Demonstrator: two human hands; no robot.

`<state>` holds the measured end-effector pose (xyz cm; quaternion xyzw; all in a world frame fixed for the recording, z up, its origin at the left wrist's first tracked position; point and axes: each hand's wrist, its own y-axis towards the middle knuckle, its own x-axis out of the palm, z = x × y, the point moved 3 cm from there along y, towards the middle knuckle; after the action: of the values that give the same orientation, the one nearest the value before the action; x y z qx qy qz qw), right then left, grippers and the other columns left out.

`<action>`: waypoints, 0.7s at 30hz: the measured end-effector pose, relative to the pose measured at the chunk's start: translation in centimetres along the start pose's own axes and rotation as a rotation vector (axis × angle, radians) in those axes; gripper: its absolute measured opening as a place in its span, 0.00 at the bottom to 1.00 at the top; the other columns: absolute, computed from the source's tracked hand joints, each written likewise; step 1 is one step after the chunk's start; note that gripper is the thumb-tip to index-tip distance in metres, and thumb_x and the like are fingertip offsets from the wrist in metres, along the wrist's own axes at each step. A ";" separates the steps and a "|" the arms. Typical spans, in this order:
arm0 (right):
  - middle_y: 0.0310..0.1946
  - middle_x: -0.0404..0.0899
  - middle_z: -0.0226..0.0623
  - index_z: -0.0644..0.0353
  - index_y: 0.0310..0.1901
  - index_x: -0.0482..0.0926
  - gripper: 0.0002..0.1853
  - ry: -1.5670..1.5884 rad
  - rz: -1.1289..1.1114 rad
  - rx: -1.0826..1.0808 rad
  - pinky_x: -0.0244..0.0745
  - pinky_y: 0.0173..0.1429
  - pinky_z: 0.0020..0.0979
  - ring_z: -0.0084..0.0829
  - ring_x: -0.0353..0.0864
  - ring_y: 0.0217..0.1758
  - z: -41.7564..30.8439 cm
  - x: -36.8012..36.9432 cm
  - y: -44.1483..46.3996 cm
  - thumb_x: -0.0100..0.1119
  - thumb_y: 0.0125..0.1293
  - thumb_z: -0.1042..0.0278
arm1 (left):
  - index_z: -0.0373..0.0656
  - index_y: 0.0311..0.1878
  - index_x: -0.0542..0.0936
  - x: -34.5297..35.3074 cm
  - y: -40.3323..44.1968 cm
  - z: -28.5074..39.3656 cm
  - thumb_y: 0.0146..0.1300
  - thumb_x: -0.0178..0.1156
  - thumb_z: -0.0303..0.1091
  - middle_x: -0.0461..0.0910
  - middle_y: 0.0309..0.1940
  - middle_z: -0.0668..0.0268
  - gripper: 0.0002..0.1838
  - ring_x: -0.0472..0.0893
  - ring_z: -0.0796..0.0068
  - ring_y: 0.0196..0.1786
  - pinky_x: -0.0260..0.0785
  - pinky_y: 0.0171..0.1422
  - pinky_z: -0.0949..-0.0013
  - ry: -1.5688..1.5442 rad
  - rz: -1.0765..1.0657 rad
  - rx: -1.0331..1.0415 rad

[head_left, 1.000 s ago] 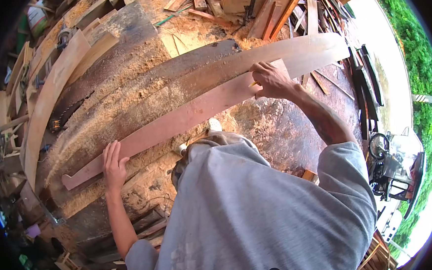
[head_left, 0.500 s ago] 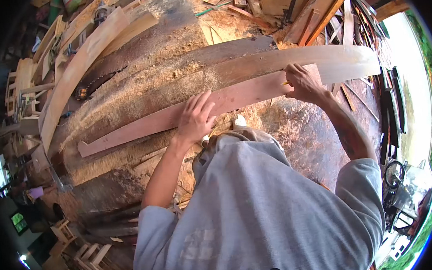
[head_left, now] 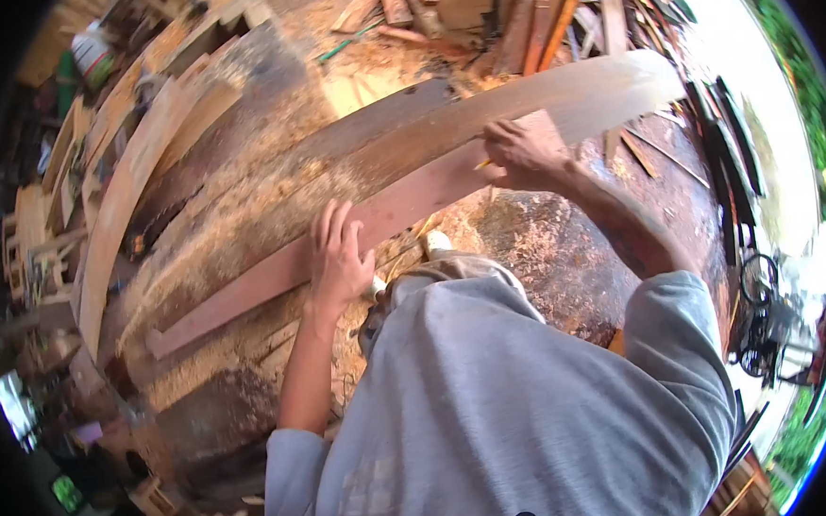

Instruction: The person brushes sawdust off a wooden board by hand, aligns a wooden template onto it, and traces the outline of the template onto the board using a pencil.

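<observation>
A long pinkish-brown wooden template (head_left: 418, 190) lies slantwise over a wooden plank (head_left: 442, 121), tapering to a small notched tip at the lower left. My left hand (head_left: 340, 255) rests on the template's middle, fingers stretched across it and thumb apart. Near the wide right end, my right hand (head_left: 523, 152) is closed around a pencil (head_left: 486, 165), whose yellow part shows at the fingers, close to the template's surface. Whether the pencil tip touches wood cannot be made out.
Sawdust covers much of the planks around the template. Curved wooden pieces (head_left: 130, 195) lie at the left. Offcuts (head_left: 395, 2) sit at the top, with dark strips (head_left: 735, 134) on the right. A wheeled machine (head_left: 767, 321) stands at the right edge.
The view has turned and shifted, so the planks and template appear more slanted and farther left. Both hands keep about the same places on the template; the pencil stays in my right hand.
</observation>
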<state>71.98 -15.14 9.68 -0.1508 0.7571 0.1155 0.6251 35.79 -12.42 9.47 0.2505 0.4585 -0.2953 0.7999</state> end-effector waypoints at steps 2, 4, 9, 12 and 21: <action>0.51 0.74 0.45 0.66 0.44 0.82 0.20 0.020 -0.065 0.017 0.73 0.67 0.40 0.44 0.74 0.61 -0.2 -0.4 0.0 0.69 0.54 0.60 | 0.38 0.56 0.79 -0.2 1.5 3.0 0.54 0.72 0.32 0.70 0.73 0.52 0.25 0.64 0.46 0.78 0.56 0.82 0.44 0.029 0.041 0.046; 0.52 0.74 0.43 0.66 0.46 0.83 0.18 -0.061 -0.024 -0.007 0.73 0.67 0.37 0.42 0.74 0.61 -0.2 0.3 -0.1 0.66 0.55 0.65 | 0.37 0.55 0.80 2.3 2.6 3.0 0.55 0.73 0.34 0.71 0.73 0.51 0.24 0.67 0.46 0.76 0.58 0.81 0.46 -0.038 0.047 0.140; 0.56 0.75 0.41 0.66 0.52 0.84 0.15 -0.225 -0.136 0.118 0.73 0.70 0.39 0.39 0.73 0.63 -2.5 0.7 0.3 0.60 0.68 0.69 | 0.35 0.47 0.82 3.0 3.7 1.9 0.53 0.73 0.27 0.73 0.71 0.47 0.18 0.73 0.44 0.71 0.66 0.76 0.50 -0.196 0.020 0.113; 0.56 0.76 0.40 0.66 0.52 0.84 0.14 -0.197 -0.089 0.136 0.74 0.68 0.38 0.39 0.74 0.62 -2.5 0.9 0.2 0.59 0.70 0.68 | 0.35 0.47 0.82 2.5 4.5 2.4 0.52 0.73 0.27 0.74 0.71 0.47 0.18 0.73 0.44 0.71 0.67 0.76 0.49 -0.150 -0.017 0.083; 0.53 0.76 0.40 0.66 0.46 0.84 0.13 -0.081 -0.004 0.052 0.75 0.65 0.36 0.38 0.75 0.60 -0.3 0.7 -0.9 0.59 0.67 0.66 | 0.34 0.53 0.83 2.4 4.9 2.2 0.51 0.74 0.26 0.73 0.71 0.49 0.24 0.73 0.44 0.71 0.70 0.73 0.48 -0.090 -0.110 0.097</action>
<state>71.90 -16.16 9.03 -0.1314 0.7336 0.1004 0.6592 41.51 -11.04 8.95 0.2502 0.4203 -0.3715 0.7891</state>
